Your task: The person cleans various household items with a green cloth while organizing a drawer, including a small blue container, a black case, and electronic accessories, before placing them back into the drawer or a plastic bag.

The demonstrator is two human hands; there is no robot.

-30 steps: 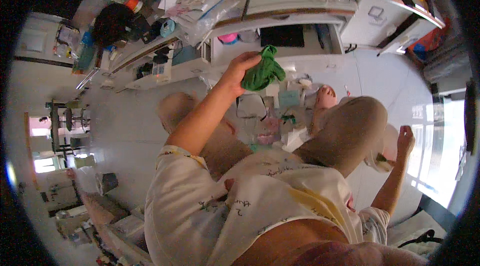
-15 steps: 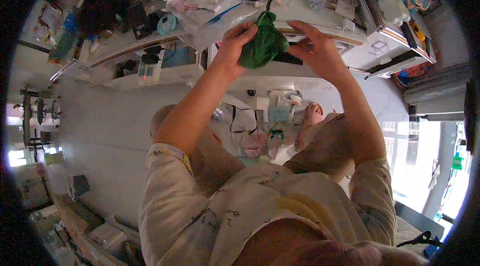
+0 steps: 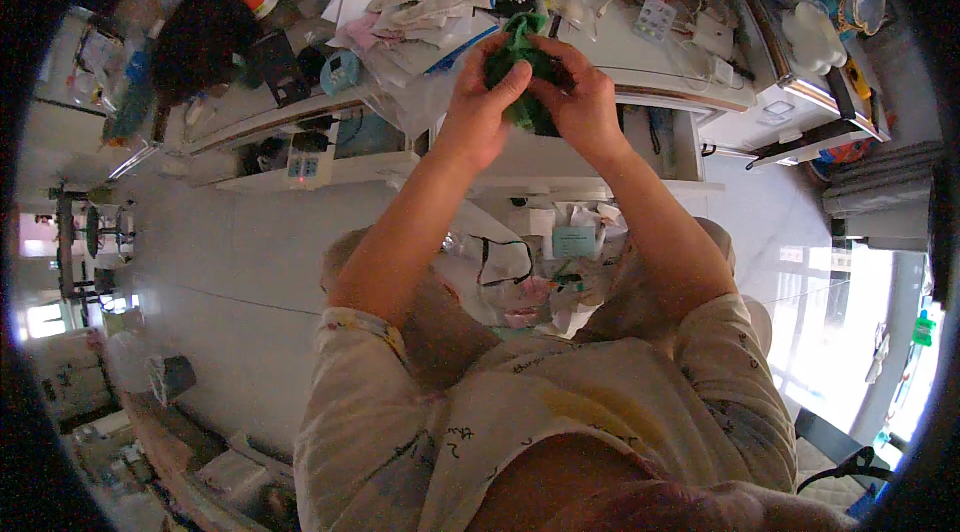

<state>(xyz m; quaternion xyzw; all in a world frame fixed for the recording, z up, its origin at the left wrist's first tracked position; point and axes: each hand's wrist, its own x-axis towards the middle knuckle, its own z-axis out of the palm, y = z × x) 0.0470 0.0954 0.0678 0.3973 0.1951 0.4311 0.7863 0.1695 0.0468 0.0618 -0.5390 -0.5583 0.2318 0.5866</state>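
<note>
A green cloth (image 3: 531,113) is bunched up between the hands (image 3: 484,110) (image 3: 588,108).

The person is wearing a loose, cream-coloured shirt (image 3: 520,402) of soft-looking fabric. Thin, dark, handwriting-like marks (image 3: 455,442) are running across its front, and a mustard-yellow patch (image 3: 600,417) is spreading over the chest. A wide, rounded neckline (image 3: 570,431) is curving below the neck. The short left sleeve (image 3: 350,357) is showing a small yellowish print near its hem; the short right sleeve (image 3: 725,357) is carrying small dark marks. Brownish trousers (image 3: 450,317) are covering the thighs. The forearms (image 3: 415,222) and fingers (image 3: 510,84) are showing bare.
</note>
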